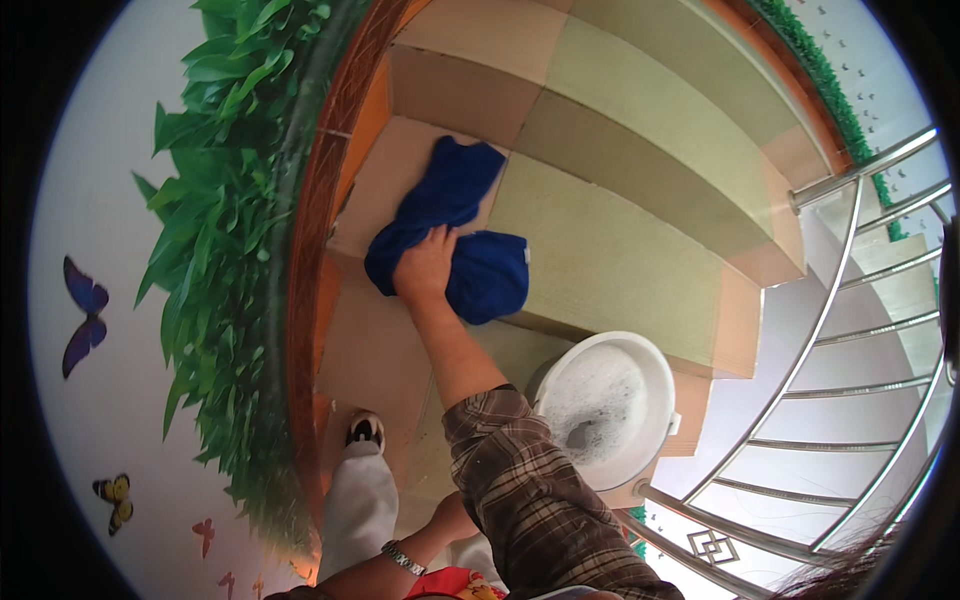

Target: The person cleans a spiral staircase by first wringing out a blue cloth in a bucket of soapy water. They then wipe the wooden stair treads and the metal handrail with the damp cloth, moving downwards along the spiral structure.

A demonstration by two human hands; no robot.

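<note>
A dark blue cloth [489, 276] lies bunched and spread over the left end of a tiled stair step, against the wall's skirting. On its middle part presses my right hand [426, 264], fingers partly sunk in the folds; whether they grip the cloth is not clear. My left hand [454, 519] is low in the picture, near my leg, partly covered by the plaid right sleeve, and its fingers are hidden. A metal-band watch [403, 558] is on the left wrist. To the right of my right forearm stands a white bucket [670, 390] with foamy water.
Tiled stair steps [600, 247] rise towards the top of the view. A stainless steel railing [814, 330] runs along the right. On the left, a wall with leaf and butterfly pictures meets a brown tile skirting [304, 300]. My shoe [366, 430] is on the lower tiles.
</note>
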